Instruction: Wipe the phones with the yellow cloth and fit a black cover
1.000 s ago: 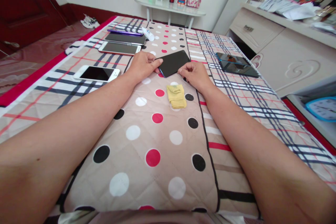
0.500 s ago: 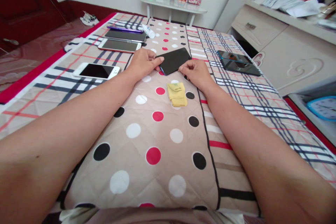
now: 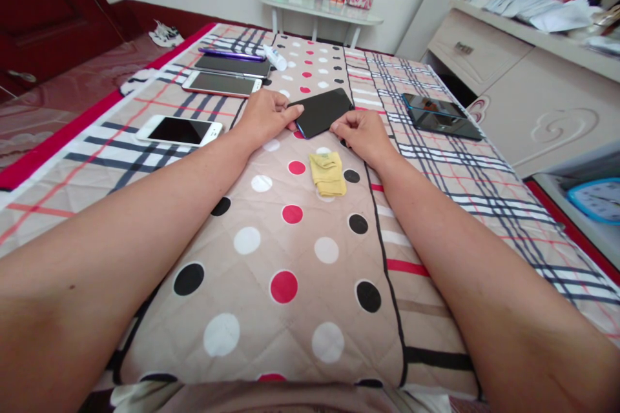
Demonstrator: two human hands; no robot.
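Note:
A black smartphone [image 3: 323, 113] is held at a slant above the polka-dot strip of the bedspread. My left hand [image 3: 268, 117] closes on its left end, the thumb lying over the dark screen. At its lower right edge, my right hand [image 3: 362, 134] pinches the rim between thumb and curled fingers. Nearer to me lies a folded yellow cloth [image 3: 328, 174], touched by neither hand. A white smartphone [image 3: 180, 130] rests face up beyond my left forearm.
Farther left lie a white-framed phone [image 3: 223, 83], a dark phone [image 3: 231, 65], a purple item [image 3: 232, 53] and a small white bottle [image 3: 275, 58]. Two dark phones [image 3: 443, 117] lie at the right. A cabinet [image 3: 527, 90] borders the bed; a glass shelf [image 3: 314, 8] stands behind.
Both hands keep the same hold on the black smartphone. The whole view has shifted very slightly; nothing else has visibly moved.

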